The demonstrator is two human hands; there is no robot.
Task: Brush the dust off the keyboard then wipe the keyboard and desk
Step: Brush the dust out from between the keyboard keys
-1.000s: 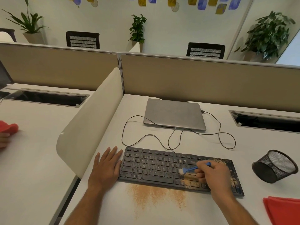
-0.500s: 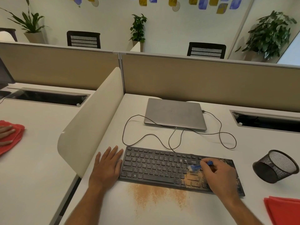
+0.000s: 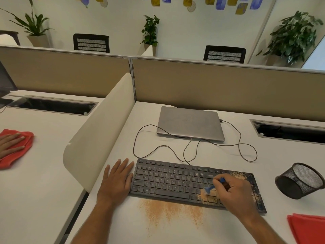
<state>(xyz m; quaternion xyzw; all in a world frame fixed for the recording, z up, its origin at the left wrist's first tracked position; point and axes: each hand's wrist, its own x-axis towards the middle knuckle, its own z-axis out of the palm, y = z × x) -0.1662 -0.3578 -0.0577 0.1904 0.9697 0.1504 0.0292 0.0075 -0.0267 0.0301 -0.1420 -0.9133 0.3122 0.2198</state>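
Keyboard (image 3: 175,182) is lying on the bench (image 3: 123,226), brown dust (image 3: 168,211) sitting on its right keys and just in front. Right hand (image 3: 233,192) is pinching a blue brush (image 3: 212,187), bristles touching the dusty keys. Left hand (image 3: 117,180) is resting flat, fingers spread, touching the keyboard's left edge. Red cloth (image 3: 307,226) is lying far right.

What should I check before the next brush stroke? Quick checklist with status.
1. Left hand steadying the keyboard at its left end: ok.
2. Right hand gripping the blue brush: ok.
3. Keyboard dust-free: not ok, dust remains on the right keys.
4. Desk clean: not ok, dust pile in front of the keyboard.
5. Red cloth ready at right: ok.
6. Bristle contact with keys: cannot tell.
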